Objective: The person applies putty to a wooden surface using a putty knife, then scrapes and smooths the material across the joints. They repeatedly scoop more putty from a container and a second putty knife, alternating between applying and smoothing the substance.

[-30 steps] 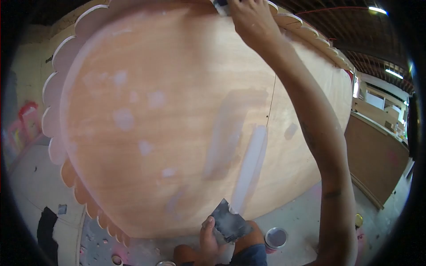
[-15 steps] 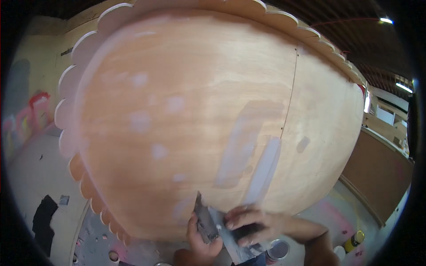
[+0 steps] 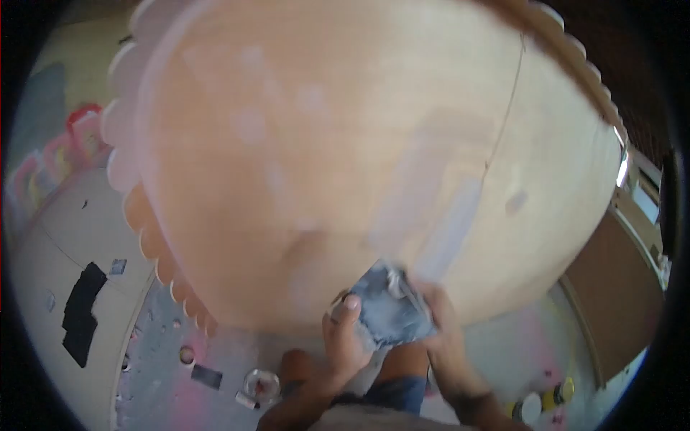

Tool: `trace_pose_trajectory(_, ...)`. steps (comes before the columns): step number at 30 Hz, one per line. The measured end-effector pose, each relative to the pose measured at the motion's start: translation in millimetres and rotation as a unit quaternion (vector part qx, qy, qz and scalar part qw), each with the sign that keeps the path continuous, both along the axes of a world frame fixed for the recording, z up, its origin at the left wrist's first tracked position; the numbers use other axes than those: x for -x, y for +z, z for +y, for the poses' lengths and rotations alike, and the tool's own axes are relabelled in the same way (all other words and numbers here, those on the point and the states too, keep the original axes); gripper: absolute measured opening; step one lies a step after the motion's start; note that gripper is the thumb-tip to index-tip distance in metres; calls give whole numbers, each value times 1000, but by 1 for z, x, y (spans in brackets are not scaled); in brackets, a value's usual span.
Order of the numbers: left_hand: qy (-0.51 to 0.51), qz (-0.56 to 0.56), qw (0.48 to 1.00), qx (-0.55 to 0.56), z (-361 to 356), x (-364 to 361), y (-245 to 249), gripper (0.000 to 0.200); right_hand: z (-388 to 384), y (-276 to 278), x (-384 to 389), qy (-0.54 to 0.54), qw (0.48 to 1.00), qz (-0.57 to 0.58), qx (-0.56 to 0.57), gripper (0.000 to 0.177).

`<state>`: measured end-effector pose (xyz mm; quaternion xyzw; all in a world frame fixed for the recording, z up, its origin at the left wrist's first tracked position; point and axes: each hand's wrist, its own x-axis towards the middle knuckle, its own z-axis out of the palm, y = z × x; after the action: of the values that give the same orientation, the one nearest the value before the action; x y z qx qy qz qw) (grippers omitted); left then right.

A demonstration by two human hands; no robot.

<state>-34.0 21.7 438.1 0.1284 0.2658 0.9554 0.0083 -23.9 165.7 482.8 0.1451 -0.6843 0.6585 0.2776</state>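
Observation:
Both hands are on a worn, grey, dusty piece of sandpaper (image 3: 394,310), held low in front of my body. My left hand (image 3: 346,337) grips its left side, thumb on top. On the other side, my right hand (image 3: 441,316) is closed around the right edge, its fingers partly hidden and blurred. Something pale and crumpled shows at the upper edge of the sandpaper. Behind the hands stands a large plywood panel (image 3: 215,194) with a scalloped border (image 3: 118,122). Whitish filler patches (image 3: 454,226) and a long seam mark its face.
Left, black sheets (image 3: 83,316) and a small grey piece (image 3: 118,266) lie on a pale board (image 3: 43,266). On the floor are a clear container (image 3: 262,386), a dark rectangle (image 3: 207,377), a white lid (image 3: 530,408) and a yellow can (image 3: 564,392). A brown board (image 3: 611,287) leans right.
My view has tipped downward, showing my legs. Earlier my left hand held a dark piece upright while my right hand lay over another; now both grip the grey sandpaper, turned flatter.

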Motion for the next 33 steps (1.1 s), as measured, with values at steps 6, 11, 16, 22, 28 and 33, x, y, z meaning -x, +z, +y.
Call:
trace_pose_trajectory(6,-1,44,996,75,-10,-2,-2,47,8,28,-3,9,917,-33,398,30)
trace_pose_trajectory(11,83,68,993,39,-8,11,13,51,-2,21,-50,-16,959,-23,284,38)
trace_pose_trajectory(16,259,204,926,182,-1,25,-18,49,-7,34,-51,-30,977,-59,202,46)
trace_pose_trajectory(22,313,513,672,433,-16,34,2,42,0,49,-48,29,971,-85,222,36)
trace_pose_trajectory(28,238,289,849,373,-33,36,-50,36,14,77,-42,-7,999,5,41,35)
trace_pose_trajectory(33,123,125,948,264,-28,25,-87,40,-1,210,-13,-110,787,299,-529,34)
